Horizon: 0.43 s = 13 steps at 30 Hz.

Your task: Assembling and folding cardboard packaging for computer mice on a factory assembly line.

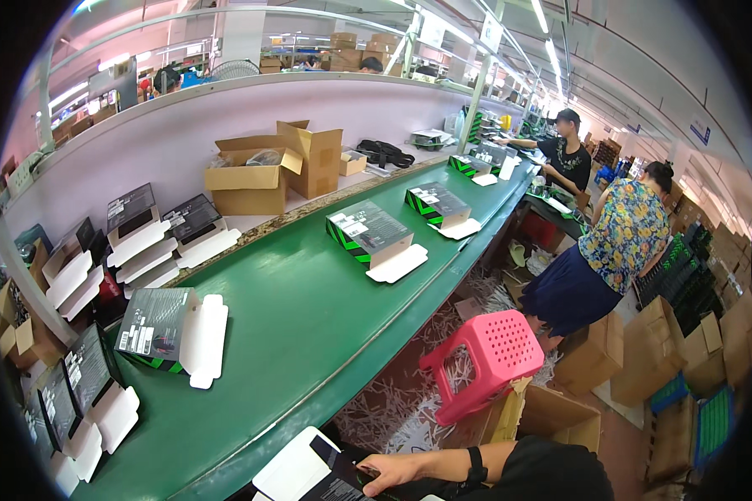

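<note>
At the lower edge my right hand (387,472), a black band round its wrist, is closed on a black box (339,478) with a white flap (292,469) standing out. The lower part of this box is cut off by the picture's edge. My left hand does not show. Beyond the box runs a green conveyor belt (280,334). On it lie black and green boxes with white flaps folded out: a near one (154,324), one in the middle (374,234) and another (439,205) farther along.
Left of the belt stand several stacked open black boxes (129,209). A brown carton (246,179) stands on the ledge. To the right are a pink stool (497,346), an open carton (564,413) and paper shreds on the floor. Two people (614,234) (564,159) work farther along.
</note>
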Tool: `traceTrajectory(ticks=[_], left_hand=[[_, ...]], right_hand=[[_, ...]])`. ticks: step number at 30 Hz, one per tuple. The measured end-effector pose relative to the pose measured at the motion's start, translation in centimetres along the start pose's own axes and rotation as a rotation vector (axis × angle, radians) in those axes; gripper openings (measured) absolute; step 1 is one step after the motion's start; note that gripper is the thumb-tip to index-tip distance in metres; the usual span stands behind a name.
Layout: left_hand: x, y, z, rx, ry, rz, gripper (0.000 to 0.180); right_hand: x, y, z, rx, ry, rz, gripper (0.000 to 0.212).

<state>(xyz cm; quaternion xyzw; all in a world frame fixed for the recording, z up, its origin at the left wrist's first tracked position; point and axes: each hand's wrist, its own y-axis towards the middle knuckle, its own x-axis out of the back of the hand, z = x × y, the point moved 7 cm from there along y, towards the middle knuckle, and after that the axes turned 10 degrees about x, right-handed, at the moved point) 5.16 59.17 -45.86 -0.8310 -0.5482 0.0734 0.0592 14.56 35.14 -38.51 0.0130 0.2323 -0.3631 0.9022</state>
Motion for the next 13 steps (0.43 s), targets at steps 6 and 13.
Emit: traceTrajectory(ticks=[6, 13], left_hand=[[0.2, -1.6, 2.4, 0.038, -0.212, -0.057, 0.031], [-0.6, -0.9, 1.1, 0.401, -0.253, -0.038, 0.053]], right_hand=[[0.2, -0.3, 0.4, -0.089, -0.101, -0.099, 0.051], [0.2, -1.0, 1.7, -0.056, -0.054, -0.156, 0.058]])
